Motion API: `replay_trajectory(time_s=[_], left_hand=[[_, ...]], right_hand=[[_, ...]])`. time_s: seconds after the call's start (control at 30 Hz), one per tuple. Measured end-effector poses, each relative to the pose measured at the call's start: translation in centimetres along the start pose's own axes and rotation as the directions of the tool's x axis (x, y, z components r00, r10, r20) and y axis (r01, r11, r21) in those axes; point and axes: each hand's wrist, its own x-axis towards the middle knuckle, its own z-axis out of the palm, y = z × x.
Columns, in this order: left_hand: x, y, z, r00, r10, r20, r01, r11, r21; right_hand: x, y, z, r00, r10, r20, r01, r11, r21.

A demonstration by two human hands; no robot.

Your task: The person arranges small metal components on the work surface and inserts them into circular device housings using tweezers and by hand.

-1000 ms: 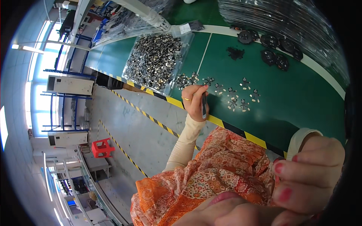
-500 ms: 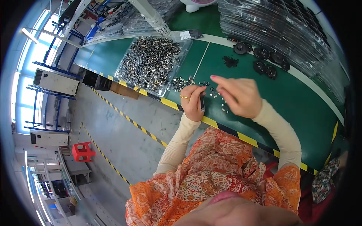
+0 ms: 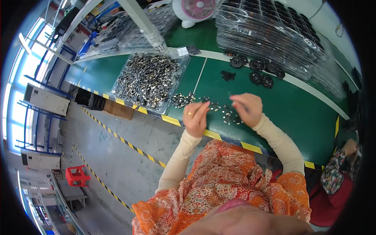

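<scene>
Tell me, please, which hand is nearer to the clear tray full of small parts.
The left hand. It is a little to the right of the tray, near the table edge; the right hand is farther right, beside some loose parts.

To yr L: grey hard floor [image 3: 113,158] w/ yellow-and-black striped tape [image 3: 125,138], red plastic stool [image 3: 77,176], blue metal racking [image 3: 42,110] by bright tall windows [image 3: 17,103], long white tube light [image 3: 25,44]. Up ahead, yr R: pale plain wall [image 3: 341,45].

green worktop [image 3: 286,117] with yellow-and-black striped tape [image 3: 251,147] along its near edge; small pieces [image 3: 183,100] near that edge, black and silver; cream sleeves [image 3: 280,141]; orange, red and white patterned dress [image 3: 223,176].
</scene>
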Motion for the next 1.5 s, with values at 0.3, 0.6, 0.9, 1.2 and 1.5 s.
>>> replay_trajectory(time_s=[0.3, 0.6, 0.9, 1.2, 1.5], left_hand=[[-4.4, -0.8, -0.2, 0.983, -0.079, 0.165, 0.070, 0.996, 0.062], [-3.9, -0.3, 0.0, 0.988, -0.105, 0.115, 0.099, 0.994, 0.054], [-2.8, 0.3, -0.3, 0.957, -0.137, 0.258, 0.147, 0.989, -0.023], [-1.1, 4.9, 2.6, 0.821, 0.057, 0.568, -0.024, 0.998, -0.066], [-0.3, 5.0, 2.2, 0.874, -0.065, 0.481, 0.060, 0.998, 0.027]], right_hand=[[-5.3, 9.0, -6.0, 0.355, 0.929, 0.107, -0.372, 0.035, 0.927], [-4.7, 7.7, -4.5, 0.467, 0.859, 0.213, -0.660, 0.178, 0.730], [-4.4, 8.0, -4.0, 0.457, 0.854, 0.249, -0.736, 0.206, 0.644], [-4.8, 7.0, -4.0, 0.453, 0.854, 0.257, -0.757, 0.217, 0.616], [-4.8, 6.6, -4.1, 0.432, 0.861, 0.267, -0.781, 0.209, 0.588]])
